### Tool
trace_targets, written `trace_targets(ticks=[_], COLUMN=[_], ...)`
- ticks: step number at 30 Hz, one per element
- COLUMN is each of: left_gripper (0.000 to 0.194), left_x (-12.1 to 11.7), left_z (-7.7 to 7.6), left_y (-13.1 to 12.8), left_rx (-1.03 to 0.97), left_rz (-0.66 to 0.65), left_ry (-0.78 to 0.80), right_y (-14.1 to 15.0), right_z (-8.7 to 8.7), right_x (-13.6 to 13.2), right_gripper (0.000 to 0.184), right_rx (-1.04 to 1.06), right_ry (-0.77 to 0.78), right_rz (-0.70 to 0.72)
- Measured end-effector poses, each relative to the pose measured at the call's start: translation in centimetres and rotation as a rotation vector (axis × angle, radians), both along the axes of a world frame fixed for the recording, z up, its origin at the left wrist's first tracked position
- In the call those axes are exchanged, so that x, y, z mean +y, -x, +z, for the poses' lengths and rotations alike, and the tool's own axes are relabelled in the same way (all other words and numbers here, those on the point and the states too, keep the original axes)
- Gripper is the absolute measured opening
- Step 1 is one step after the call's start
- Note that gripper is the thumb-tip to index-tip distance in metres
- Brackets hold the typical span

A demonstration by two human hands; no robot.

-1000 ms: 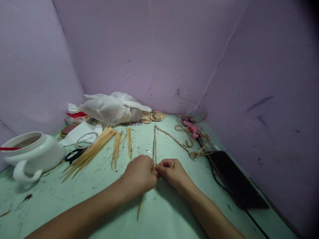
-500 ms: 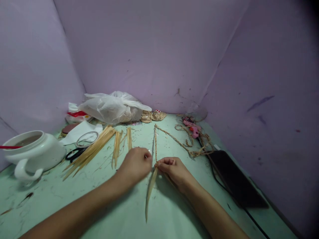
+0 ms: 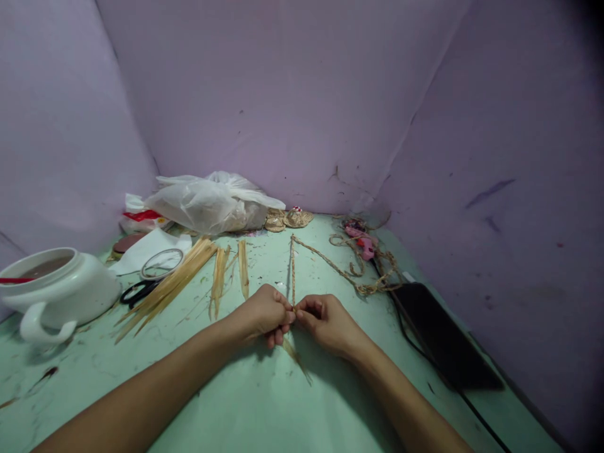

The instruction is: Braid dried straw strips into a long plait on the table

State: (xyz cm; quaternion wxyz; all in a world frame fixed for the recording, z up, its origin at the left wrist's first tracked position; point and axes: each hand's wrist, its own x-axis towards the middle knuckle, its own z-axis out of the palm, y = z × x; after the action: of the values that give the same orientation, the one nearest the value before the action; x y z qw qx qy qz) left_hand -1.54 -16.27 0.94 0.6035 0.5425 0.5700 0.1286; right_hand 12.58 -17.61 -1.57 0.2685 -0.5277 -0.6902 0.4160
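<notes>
A thin braided cord [image 3: 293, 274] of dry tan fibre runs straight from a point near the back of the table down to my hands. My left hand [image 3: 270, 314] is closed, its thumb and fingers pinching the cord's near end from the left. From the right, my right hand [image 3: 328, 322] pinches the same end, fingertips almost touching the left ones. Loose fibre strands [image 3: 297, 358] hang out below the left fingers onto the table. Beyond the far point, the cord bends back to the right into a tangled coil of finished cord [image 3: 377, 286].
Dry fibre strips [image 3: 174, 283] lie left, by black-handled scissors [image 3: 136, 293] and a tape roll [image 3: 162, 263]. A white pot [image 3: 94, 289] stands far left. Behind are a plastic bag [image 3: 207, 204] and woven pieces [image 3: 297, 218]. Right are a pink glue gun [image 3: 365, 245] and a dark phone-like slab [image 3: 443, 333].
My left hand has come in to the right and down, and now pinches the cord's end beside my right fingers. The long loose strand has shifted, with frayed ends now showing below.
</notes>
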Motion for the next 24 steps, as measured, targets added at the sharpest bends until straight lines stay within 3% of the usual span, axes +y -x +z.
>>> trace_targets(ticks=[3, 8, 15, 24], left_gripper=[0.01, 0.014, 0.014, 0.005], left_x=[0.0, -0.3, -1.0, -0.9], left_z=[-0.5, -1.2, -0.5, -0.8], left_y=[-0.4, -0.6, -0.9, 0.3], left_rx=[0.167, 0.066, -0.012, -0.22], left_rz=[0.006, 0.079, 0.205, 0.147], left_ry=[-0.114, -0.205, -0.026, -0.039], right_y=[0.0, 0.9, 1.9, 2.2], right_z=[0.9, 2.5, 3.0, 3.0], right_x=[-0.8, -2.2, -3.6, -4.2], right_gripper=[0.017, 0.02, 0.02, 0.021], right_rx=[-0.317, -0.622, -0.721, -0.712], right_ry=[-0.22, -0.334, -0.289, -0.368], right_rz=[0.016, -0.059, -0.08, 0.077])
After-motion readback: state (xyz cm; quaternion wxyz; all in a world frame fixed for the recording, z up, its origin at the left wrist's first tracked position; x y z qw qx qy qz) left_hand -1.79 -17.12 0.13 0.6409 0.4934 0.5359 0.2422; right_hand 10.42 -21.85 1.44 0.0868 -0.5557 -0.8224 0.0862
